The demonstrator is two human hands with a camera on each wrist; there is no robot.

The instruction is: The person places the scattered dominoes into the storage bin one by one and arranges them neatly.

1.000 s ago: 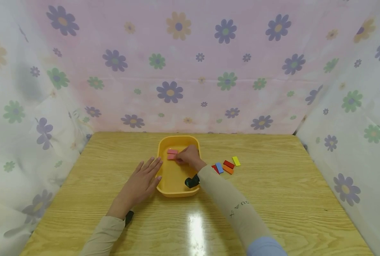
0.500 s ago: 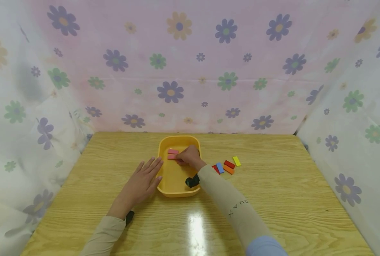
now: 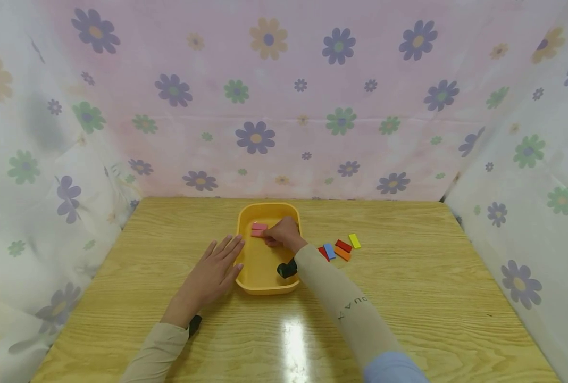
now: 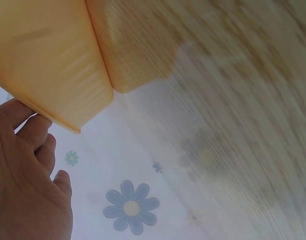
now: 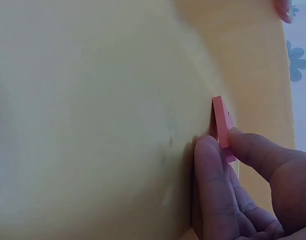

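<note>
The pink block is a small flat rectangle with a smooth matte face, and it lies inside the yellow tray, beside a second pink block at the far end. The right hand pinches it between thumb and fingers. The tray is glossy plastic with rounded corners, standing on a wooden table with visible grain. The left hand lies flat, fingers straight and slightly spread, touching the tray's left wall.

Fingers pinch a pink block inside a yellow tray

The right hand grips the pink block between thumb and fingers, just above the floor of the yellow tray; flowered cloth shows past the rim.
</note>
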